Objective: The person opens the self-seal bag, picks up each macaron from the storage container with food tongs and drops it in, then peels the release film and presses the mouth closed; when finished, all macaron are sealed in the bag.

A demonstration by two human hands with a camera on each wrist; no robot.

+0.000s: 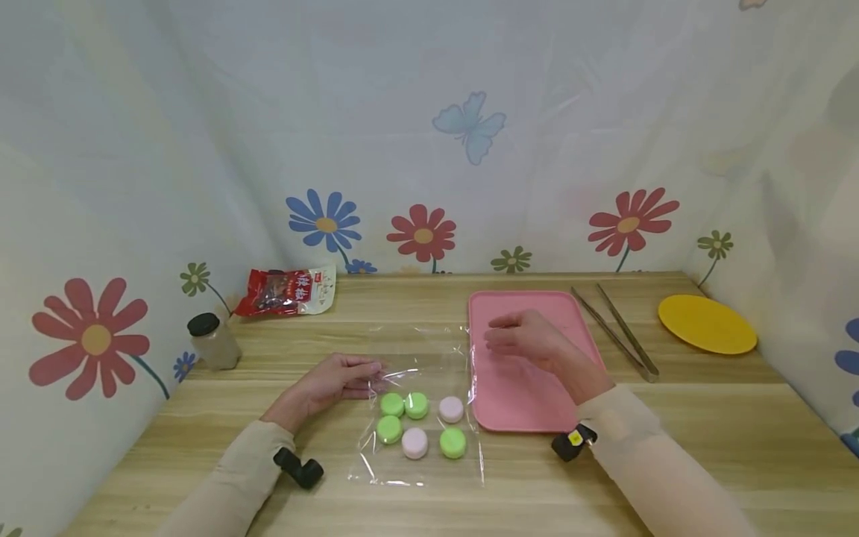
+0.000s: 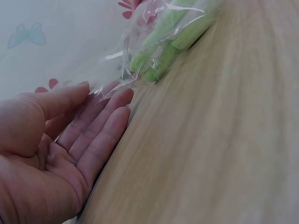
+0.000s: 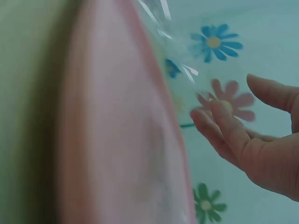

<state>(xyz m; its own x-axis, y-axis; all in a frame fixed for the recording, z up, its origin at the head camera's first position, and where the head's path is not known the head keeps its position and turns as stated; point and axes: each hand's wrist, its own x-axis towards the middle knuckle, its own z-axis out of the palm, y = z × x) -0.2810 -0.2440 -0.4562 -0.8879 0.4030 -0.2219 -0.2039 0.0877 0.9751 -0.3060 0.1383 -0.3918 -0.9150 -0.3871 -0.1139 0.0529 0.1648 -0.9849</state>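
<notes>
A clear plastic bag (image 1: 429,382) lies flat at the table's middle, holding several green macarons (image 1: 417,406) and two pale pink ones (image 1: 414,443). At its left edge is my left hand (image 1: 335,382). The left wrist view shows that hand (image 2: 60,144) palm up, its fingers loosely straight and touching the film, with a gap between thumb and fingers. My right hand (image 1: 526,339) hovers above a pink tray (image 1: 513,414), right of the bag. Seen from the right wrist, this hand (image 3: 266,149) has thumb and fingers apart and holds nothing.
Metal tongs (image 1: 627,335) lie right of the tray, with a yellow oval plate (image 1: 708,324) beyond them. At the back left are a red snack packet (image 1: 285,291) and a black-lidded jar (image 1: 215,343). A flowered curtain (image 1: 376,149) surrounds the wooden table (image 1: 537,485).
</notes>
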